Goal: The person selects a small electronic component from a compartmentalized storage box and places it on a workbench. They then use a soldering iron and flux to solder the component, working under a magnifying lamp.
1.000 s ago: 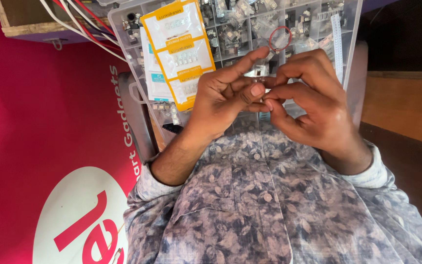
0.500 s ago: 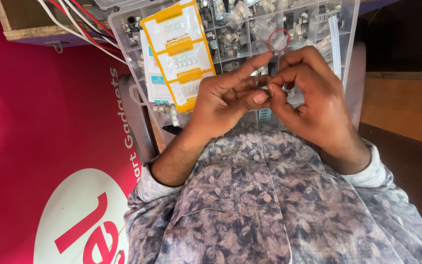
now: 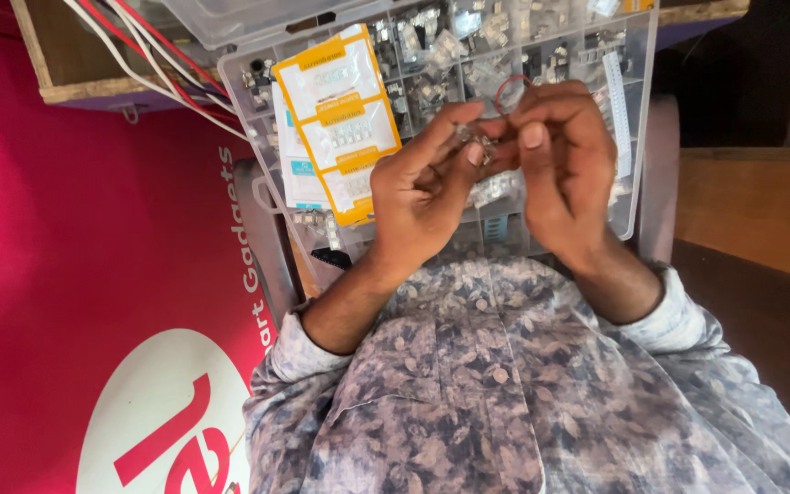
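Since the earlier frames both hands have drawn closer together and the fingertips now meet; the left forefinger, stretched out straight before, is bent in toward the right hand.

Left hand [image 3: 422, 197]: fingers curled, thumb and forefinger tips pinching a small clear packet of parts [image 3: 470, 139]. Right hand [image 3: 564, 169]: fingers curled over from the other side, tips pressed to the same packet, thumb nail facing the camera. What is in the packet is too small to tell. The packet sits between the two hands, held in the air above the middle of the organiser box.

Clear plastic organiser box [image 3: 637, 110]: lid open, many small compartments filled with tiny bagged components. A thin red wire loop [image 3: 508, 87] shows just beyond the right fingertips; whether it touches them cannot be told. Yellow-and-white component cards [image 3: 340, 114] lie at the box's left side, overlapping its near left corner. A white strip [image 3: 616, 101] lies along the box's right edge.

Beside the box's far left corner, a wooden tray [image 3: 75, 69] with red and white wires [image 3: 153, 59] trailing across it. Red banner [image 3: 66, 274] to the left. Patterned shirt [image 3: 468, 393] fills the near foreground.
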